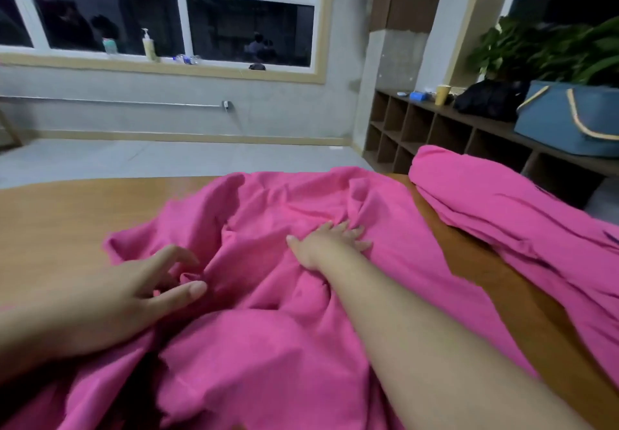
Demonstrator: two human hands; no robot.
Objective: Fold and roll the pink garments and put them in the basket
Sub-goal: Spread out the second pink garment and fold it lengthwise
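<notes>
A crumpled pink garment [268,312] lies spread over the middle of the wooden table [60,221]. My left hand [134,292] rests on its left part, fingers spread and loosely bent beside a fold. My right hand [330,242] lies flat on the cloth further out, fingers straight and pressing into the wrinkles. A second pink garment [509,215] is heaped at the table's right edge. The blue basket [566,121] with cream handles stands on the shelf unit at the right.
A low wooden shelf unit [418,128] runs along the right wall, carrying a black bag [489,97], a yellow cup [442,94] and a green plant [549,51]. A window with bottles on its sill fills the far wall. Grey floor lies beyond the table.
</notes>
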